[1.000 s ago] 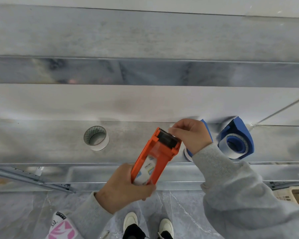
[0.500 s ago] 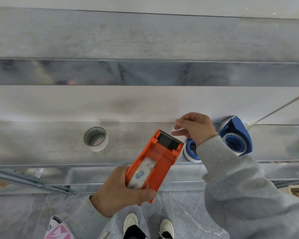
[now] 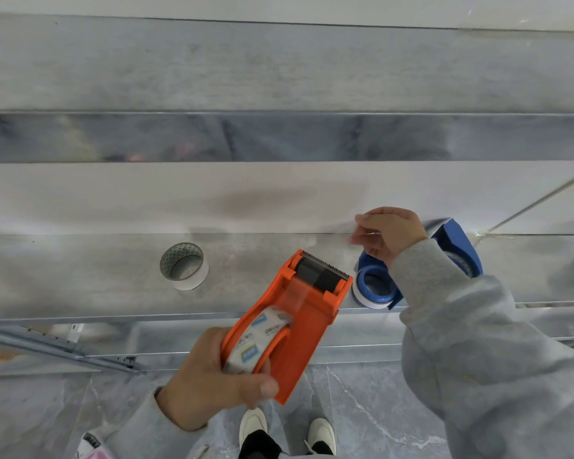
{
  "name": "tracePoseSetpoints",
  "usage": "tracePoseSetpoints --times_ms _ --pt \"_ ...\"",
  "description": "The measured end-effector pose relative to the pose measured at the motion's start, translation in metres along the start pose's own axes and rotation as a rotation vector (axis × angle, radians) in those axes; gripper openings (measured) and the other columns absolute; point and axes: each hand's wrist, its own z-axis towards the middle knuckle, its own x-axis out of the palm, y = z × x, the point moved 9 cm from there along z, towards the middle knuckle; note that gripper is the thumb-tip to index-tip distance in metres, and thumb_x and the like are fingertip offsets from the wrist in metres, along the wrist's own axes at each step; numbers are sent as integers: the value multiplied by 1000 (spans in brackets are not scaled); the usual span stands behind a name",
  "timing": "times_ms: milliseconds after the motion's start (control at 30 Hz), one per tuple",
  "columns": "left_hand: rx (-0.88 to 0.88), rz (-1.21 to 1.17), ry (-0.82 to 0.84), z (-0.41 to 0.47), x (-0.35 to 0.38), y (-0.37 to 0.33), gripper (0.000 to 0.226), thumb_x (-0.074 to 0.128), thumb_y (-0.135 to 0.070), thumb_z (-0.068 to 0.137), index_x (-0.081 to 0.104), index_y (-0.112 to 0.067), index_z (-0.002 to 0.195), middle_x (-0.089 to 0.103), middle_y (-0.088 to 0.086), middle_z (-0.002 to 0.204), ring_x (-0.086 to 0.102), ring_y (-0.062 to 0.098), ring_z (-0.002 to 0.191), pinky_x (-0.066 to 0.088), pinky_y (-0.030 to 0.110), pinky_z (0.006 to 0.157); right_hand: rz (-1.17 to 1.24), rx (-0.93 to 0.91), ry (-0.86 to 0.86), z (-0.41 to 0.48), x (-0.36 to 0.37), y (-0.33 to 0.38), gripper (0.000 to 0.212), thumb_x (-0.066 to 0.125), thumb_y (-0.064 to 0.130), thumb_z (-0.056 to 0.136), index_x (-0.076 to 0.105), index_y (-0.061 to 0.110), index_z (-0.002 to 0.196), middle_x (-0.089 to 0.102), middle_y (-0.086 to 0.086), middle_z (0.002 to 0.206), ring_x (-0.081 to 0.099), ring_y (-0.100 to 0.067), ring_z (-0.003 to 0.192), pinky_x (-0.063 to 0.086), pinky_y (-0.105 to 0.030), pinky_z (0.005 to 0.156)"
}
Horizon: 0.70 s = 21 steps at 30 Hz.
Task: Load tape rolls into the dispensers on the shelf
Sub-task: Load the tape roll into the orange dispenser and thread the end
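My left hand [image 3: 209, 382] grips the handle end of an orange tape dispenser [image 3: 299, 323] held above the metal shelf's front edge, its toothed blade pointing away from me. A clear tape roll with printed labels [image 3: 262, 339] sits inside it. My right hand [image 3: 390, 235] hovers past the blade, thumb and fingers pinched together; a clear tape end may be between them, too faint to confirm. Behind that wrist, two blue dispensers [image 3: 376, 286] [image 3: 461, 250] with tape rolls stand on the shelf. A loose tape roll [image 3: 184, 266] lies on the shelf to the left.
The metal shelf [image 3: 80, 286] runs across the view with another shelf level [image 3: 279, 67] above it. Below are a grey marble floor [image 3: 378, 409], my white shoes [image 3: 252, 422], and metal rails [image 3: 63, 352] at lower left. A pink printed item [image 3: 93, 450] shows at the bottom left.
My right hand left the orange dispenser's blade and rose up and to the right. My left hand pulled the dispenser slightly down and toward me, uncovering the nearer blue dispenser.
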Motion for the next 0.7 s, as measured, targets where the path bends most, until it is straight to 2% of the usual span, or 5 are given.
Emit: tracePoseSetpoints --times_ms 200,367,533,600,700 --pt "69 -74 -97 0 -9 -8 63 89 -49 50 59 7 49 50 34 44 50 11 34 43 19 44 96 299 174 -11 30 -57 15 54 -1 81 57 13 76 62 -3 57 64 -17 51 44 -26 58" --pt "91 -186 -150 7 -9 -11 39 85 -41 51 61 -11 43 50 1 34 51 15 37 39 24 50 538 340 308 -30 66 -95 36 55 -10 66 59 18 89 64 -6 79 58 -24 73 52 -37 63" --pt "125 -382 -275 16 -12 -11 44 86 -44 47 54 -15 39 43 -1 32 52 17 43 46 22 50 728 272 396 -50 91 -101 21 68 2 62 61 12 80 63 -7 75 64 -23 64 55 -37 62" --pt "134 -401 -282 18 -10 -12 39 85 -39 47 55 -16 40 43 -1 32 52 17 44 47 21 52 721 267 428 -51 97 -104 47 83 10 49 62 7 92 63 -13 90 63 -29 77 52 -46 77" --pt "136 -422 -291 23 -9 -12 42 86 -42 48 55 -16 40 44 -1 32 52 16 44 48 22 54 679 290 411 -58 99 -108 81 85 24 54 49 -4 122 44 -28 129 50 -41 110 38 -57 100"
